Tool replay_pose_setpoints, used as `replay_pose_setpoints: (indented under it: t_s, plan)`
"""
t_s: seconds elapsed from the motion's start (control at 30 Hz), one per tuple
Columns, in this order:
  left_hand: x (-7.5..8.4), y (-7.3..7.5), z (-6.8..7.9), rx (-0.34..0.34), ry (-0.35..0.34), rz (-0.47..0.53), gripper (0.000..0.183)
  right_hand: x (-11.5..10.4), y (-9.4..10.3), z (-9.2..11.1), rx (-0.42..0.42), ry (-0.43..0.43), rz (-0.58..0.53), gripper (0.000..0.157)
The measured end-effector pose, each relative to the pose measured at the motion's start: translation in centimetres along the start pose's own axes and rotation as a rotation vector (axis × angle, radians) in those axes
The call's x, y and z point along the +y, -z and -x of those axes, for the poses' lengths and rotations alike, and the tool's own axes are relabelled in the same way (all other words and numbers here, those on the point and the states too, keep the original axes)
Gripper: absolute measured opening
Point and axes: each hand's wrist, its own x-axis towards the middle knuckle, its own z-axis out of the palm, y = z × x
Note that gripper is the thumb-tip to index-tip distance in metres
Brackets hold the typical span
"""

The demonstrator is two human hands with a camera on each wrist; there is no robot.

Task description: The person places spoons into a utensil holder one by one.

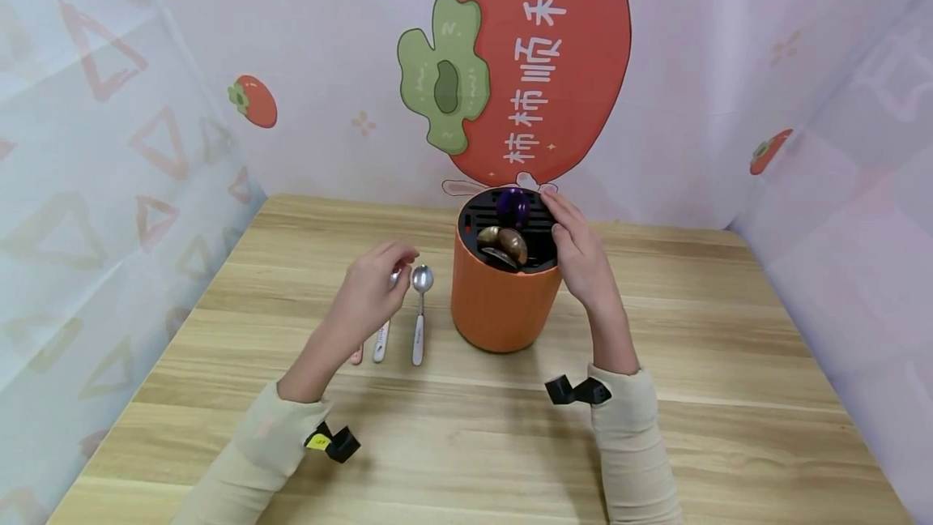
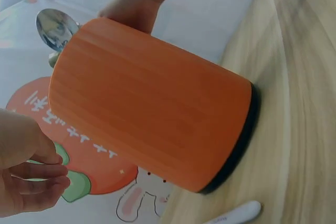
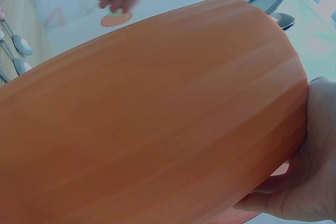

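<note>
Counting three unstowed spoons (image 1: 419, 339) beside the part-filled utensil holder (image 1: 503, 310), I see left hand (image 1: 372, 286) empty, right hand (image 1: 585, 262) laid against it.

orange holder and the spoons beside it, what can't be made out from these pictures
Bronze-coloured utensils: head view, their lower ends are hidden inside the orange holder.
Pink-handled spoon: head view, all but the handle's end is behind the left hand and wrist.
White handle: left wrist view, cut off by the bottom edge.
Lettering on the white-handled spoon nearest the holder: head view, too small to read.
</note>
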Motion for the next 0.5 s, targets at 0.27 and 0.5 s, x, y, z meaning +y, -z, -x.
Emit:
replay_pose_setpoints:
  t_s: [0.27,0.5]
  plan:
    - [-2.4,-0.1,1.8,-0.067,0.128,-0.023,0.021,-0.2,0.0,0.0,0.000,0.003,-0.002,0.049]
    - [-4.9,-0.3,3.3,-0.127,0.242,-0.065,0.026,-0.1,0.1,0.1,-0.001,0.004,-0.004,0.049]
